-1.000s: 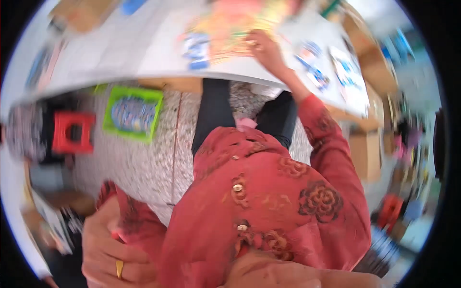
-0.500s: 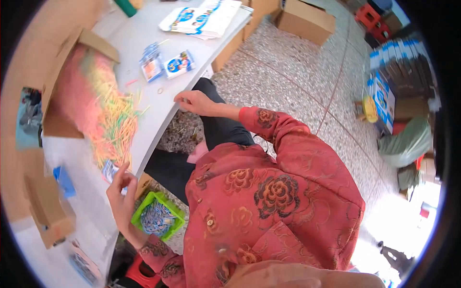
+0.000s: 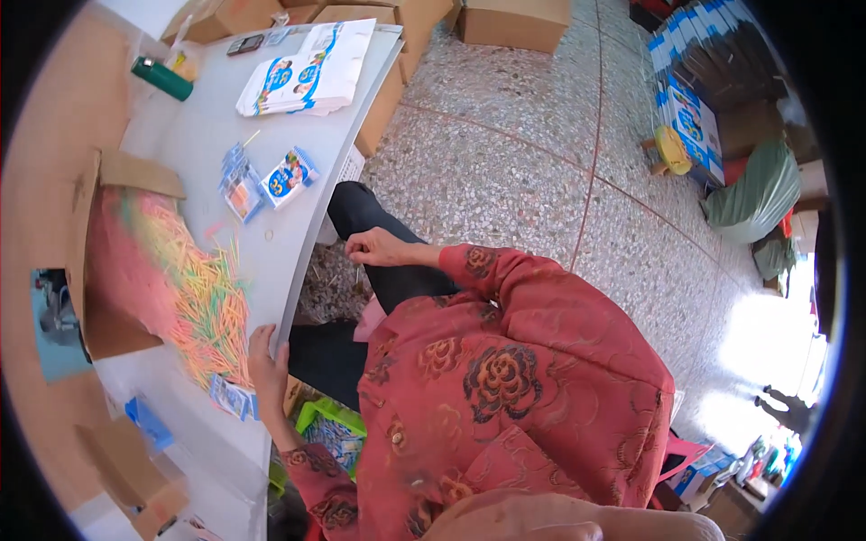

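Note:
My left hand [image 3: 267,368] is at the near edge of the white table [image 3: 298,216], fingers stretched out and thumb apart, with nothing seen in it. Next to it lie a heap of thin pink, yellow and green sticks [image 3: 212,302] and a few small blue-and-white packets [image 3: 232,397]. The sticks spill from a tipped cardboard box [image 3: 122,325] with pink wrapping. My right hand [image 3: 379,246] hovers over my dark-trousered thigh, just off the table edge. Its fingers are curled together; whatever they may hold is hidden.
Farther along the table are small printed packets [image 3: 289,178], a rubber band [image 3: 269,235], a stack of white-and-blue bags [image 3: 307,72] and a green bottle [image 3: 162,78]. Below the edge stands a green basket [image 3: 316,417] of packets. Cartons [image 3: 514,22] sit on the speckled floor.
My view has turned, so the table appears shifted. My right hand has come off the table edge to over my thigh. The left hand's bent fingers have straightened at the edge.

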Demonstrator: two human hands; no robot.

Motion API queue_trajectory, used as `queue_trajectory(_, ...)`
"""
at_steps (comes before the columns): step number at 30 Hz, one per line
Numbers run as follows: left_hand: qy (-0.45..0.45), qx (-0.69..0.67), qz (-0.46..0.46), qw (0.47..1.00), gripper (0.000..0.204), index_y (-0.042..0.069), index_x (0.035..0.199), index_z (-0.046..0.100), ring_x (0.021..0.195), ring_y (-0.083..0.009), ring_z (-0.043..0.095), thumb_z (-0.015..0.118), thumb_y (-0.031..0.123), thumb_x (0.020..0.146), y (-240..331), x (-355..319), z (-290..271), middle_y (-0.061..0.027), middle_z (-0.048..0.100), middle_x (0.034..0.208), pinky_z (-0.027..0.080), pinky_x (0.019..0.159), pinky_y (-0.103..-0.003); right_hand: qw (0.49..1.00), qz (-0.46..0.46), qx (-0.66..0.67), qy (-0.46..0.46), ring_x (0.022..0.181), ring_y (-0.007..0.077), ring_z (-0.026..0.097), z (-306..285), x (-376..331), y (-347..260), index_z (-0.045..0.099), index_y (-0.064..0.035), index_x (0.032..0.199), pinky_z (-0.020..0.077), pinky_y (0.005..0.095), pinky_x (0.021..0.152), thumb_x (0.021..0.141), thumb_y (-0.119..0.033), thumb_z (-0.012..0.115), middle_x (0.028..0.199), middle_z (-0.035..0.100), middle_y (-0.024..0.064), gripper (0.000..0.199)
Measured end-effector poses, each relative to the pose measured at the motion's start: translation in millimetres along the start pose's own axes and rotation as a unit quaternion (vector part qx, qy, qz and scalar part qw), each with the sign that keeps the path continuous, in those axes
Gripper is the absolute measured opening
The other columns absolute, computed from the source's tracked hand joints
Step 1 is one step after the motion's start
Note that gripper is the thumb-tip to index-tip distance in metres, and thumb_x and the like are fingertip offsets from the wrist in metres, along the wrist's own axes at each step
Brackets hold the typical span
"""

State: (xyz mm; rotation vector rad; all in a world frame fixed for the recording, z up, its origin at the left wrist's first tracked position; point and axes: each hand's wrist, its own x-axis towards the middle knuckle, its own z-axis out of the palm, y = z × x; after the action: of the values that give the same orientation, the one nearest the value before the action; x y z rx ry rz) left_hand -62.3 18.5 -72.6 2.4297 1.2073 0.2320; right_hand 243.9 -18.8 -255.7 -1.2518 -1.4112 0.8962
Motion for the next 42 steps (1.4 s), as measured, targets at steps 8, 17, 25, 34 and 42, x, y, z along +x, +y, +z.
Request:
queue_trajectory(8,-0.006,0.05,0.067,0.996,0.051,0.003,0.126,0.046,0.124,-0.0405,0.038,0.062,0.006,0.078,4,41,18,-0.025,0.042,0.132,0.03,0.103,-0.043,1.0,0.01,-0.016,0.001,0.066,0.0235,0.064,3,-6,-1,0.062,-0.0071,0.084,0.0496,0.0343,0.061,0.08,-0.025,0.061,0.07,0.065,0.0083,0.019)
queue_trajectory(17,-0.003,0.047,0.132,0.99,0.057,0.002,0.131,0.04,0.126,-0.0443,0.032,0.063,0.011,0.08,22,87,48,-0.0279,0.032,0.137,0.027,0.104,-0.046,0.999,0.013,-0.026,0.032,0.068,0.0267,0.064,-5,-10,-4,0.062,-0.0064,0.084,0.049,0.0374,0.061,0.08,-0.025,0.059,0.072,0.065,0.0095,0.02)
queue_trajectory(25,0.039,0.089,0.15,0.984,0.067,0.003,0.136,0.035,0.129,-0.0423,0.029,0.066,0.019,0.079,25,98,59,-0.0256,0.029,0.14,0.024,0.106,-0.047,0.997,0.003,-0.043,0.061,0.068,0.026,0.063,-5,-14,2,0.06,-0.0061,0.084,0.0486,0.0365,0.06,0.082,-0.023,0.06,0.074,0.064,0.0098,0.017)
queue_trajectory(34,0.039,0.218,0.117,0.968,0.084,0.006,0.139,0.028,0.131,-0.0388,0.027,0.073,0.013,0.069,27,97,63,-0.0233,0.025,0.143,0.024,0.108,-0.046,0.997,-0.016,-0.06,0.054,0.07,0.0275,0.062,-9,-17,-7,0.06,-0.0064,0.083,0.0482,0.0382,0.062,0.082,-0.025,0.059,0.075,0.062,0.0104,0.018)
queue_trajectory(42,0.023,0.281,0.082,0.956,0.09,0.007,0.141,0.026,0.131,-0.0363,0.028,0.074,0.013,0.065,39,92,56,-0.0227,0.025,0.143,0.025,0.107,-0.044,0.994,-0.027,-0.088,0.059,0.07,0.0272,0.061,-11,-20,-8,0.059,-0.007,0.079,0.0474,0.0374,0.061,0.083,-0.021,0.058,0.073,0.06,0.0097,0.015)
